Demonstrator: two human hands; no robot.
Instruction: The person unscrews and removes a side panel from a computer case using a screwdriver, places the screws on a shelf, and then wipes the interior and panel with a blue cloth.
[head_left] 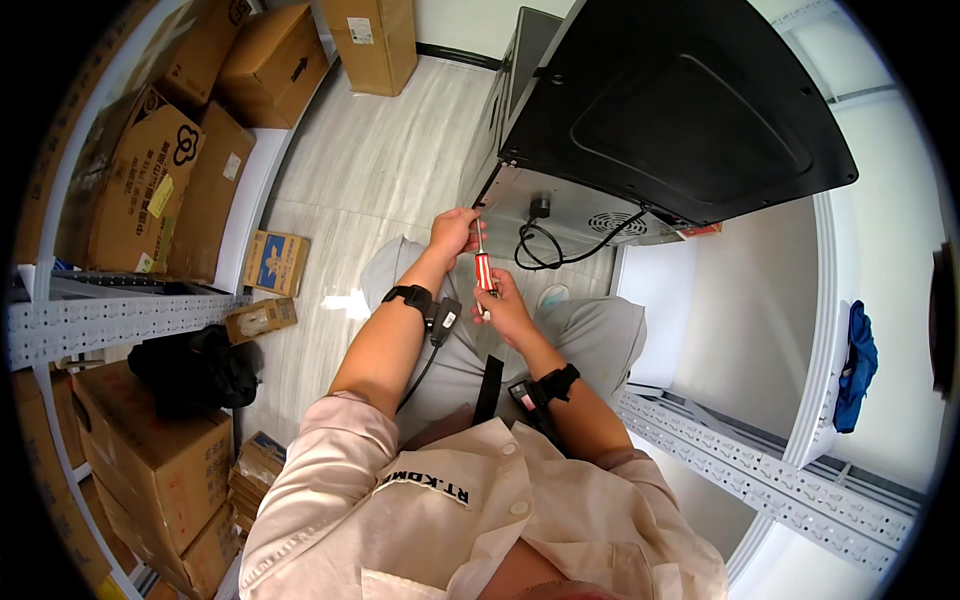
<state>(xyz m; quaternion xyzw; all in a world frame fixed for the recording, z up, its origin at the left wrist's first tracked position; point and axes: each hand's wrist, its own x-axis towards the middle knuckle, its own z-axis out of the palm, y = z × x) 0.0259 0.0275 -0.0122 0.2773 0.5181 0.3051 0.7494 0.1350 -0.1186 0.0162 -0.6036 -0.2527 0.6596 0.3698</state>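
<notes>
We see a pale, wood-grained floor (pixel 390 160) under even indoor light. At left, a white perforated metal shelf rack (pixel 120 315) carries brown cardboard boxes (pixel 150 185) on several levels, with a black bag (pixel 195 370) tucked between them (its shape is hard to make out). A small blue-printed carton (pixel 275 262) stands on the floor. At right, another white rack (pixel 800 480) holds a blue cloth (pixel 857 365).

1 screwdriver (pixel 486 272), 1 black appliance (pixel 680 110), 2 hands.
</notes>
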